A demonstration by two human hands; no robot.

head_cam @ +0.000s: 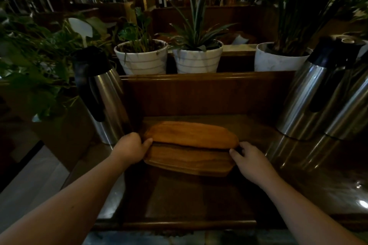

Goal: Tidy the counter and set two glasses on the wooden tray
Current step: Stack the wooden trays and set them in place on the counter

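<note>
Two wooden trays lie stacked on the dark counter in the middle of the head view. The upper tray (191, 134) is lighter orange-brown and its near edge is tilted up off the lower, darker tray (189, 162). My left hand (132, 148) grips the upper tray's left end, thumb on its edge. My right hand (250, 162) holds the right end, fingers at the gap between the two trays. No glasses are in view.
A steel thermos jug (105, 93) with a black handle stands left of the trays; two more steel jugs (318, 93) stand at the right. Behind a wooden ledge (207, 77) sit white plant pots (142, 57). A raised wooden lip (175, 225) borders the counter's near edge.
</note>
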